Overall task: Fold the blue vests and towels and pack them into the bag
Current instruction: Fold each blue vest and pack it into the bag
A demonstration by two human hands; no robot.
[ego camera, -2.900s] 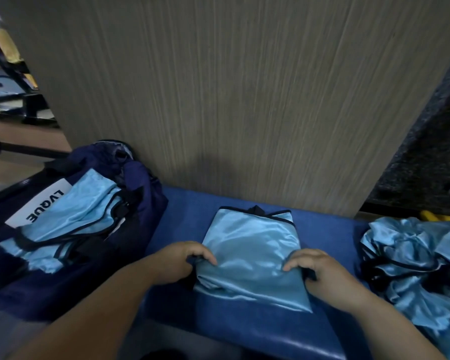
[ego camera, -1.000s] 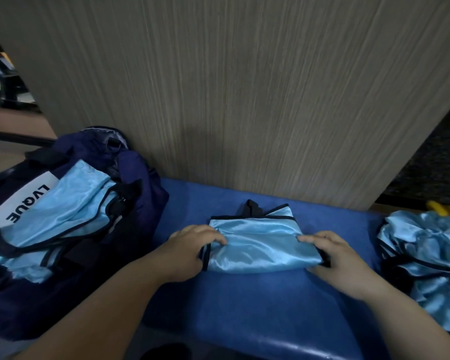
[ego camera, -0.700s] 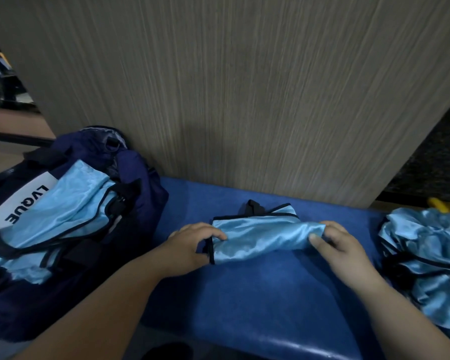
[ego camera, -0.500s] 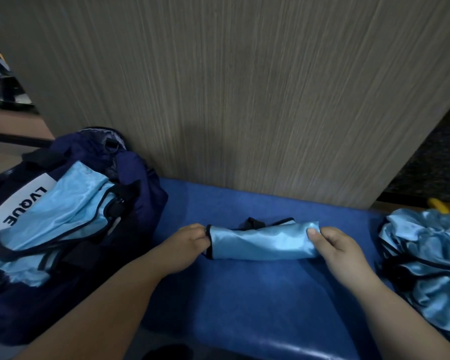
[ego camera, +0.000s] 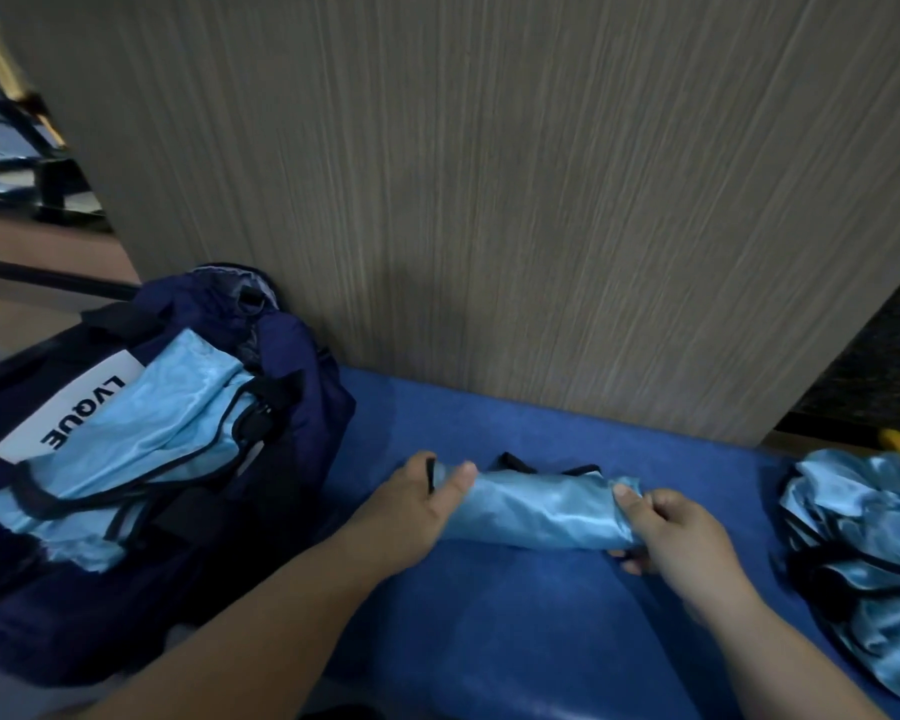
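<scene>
The blue padded counter [ego camera: 515,615] runs beneath me. On it, a rolled vest [ego camera: 536,506] of light blue cloth lies between my left hand [ego camera: 417,511] and my right hand [ego camera: 681,537], each gripping one end. Left of my left hand, the navy bag [ego camera: 302,366] sits at the counter's end. Right of my right hand, a crumpled heap of vests [ego camera: 863,537] lies on it.

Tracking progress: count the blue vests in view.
3 at least: a rolled vest held by the left hand and right hand; a vest in the bag; crumpled heap at right may hide more.
</scene>
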